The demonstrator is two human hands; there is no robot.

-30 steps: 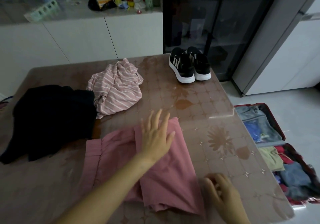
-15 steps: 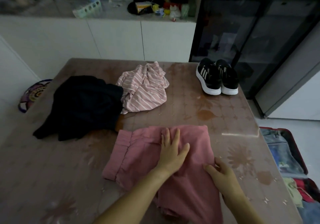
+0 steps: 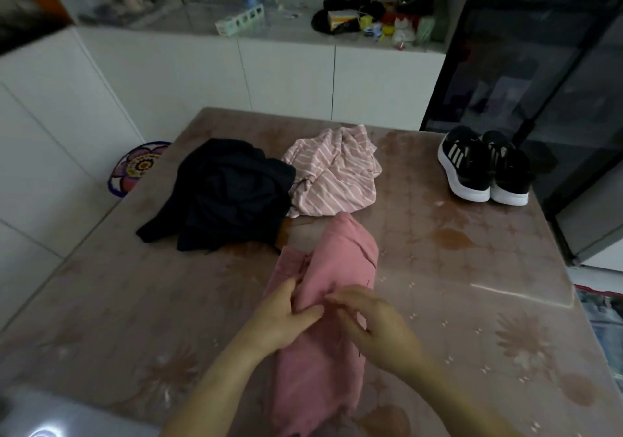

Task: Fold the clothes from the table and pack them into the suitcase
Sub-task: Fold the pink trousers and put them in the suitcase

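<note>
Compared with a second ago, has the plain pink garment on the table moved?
Yes. The plain pink garment is folded narrower; its right edge drew left, away from the brown stain.

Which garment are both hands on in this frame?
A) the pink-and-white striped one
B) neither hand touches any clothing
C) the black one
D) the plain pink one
D: the left hand and right hand both grip the plain pink garment.

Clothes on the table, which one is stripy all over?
The pink striped top, crumpled far across the table. The black garment beside it and the plain pink garment closer in are both without stripes.
</note>
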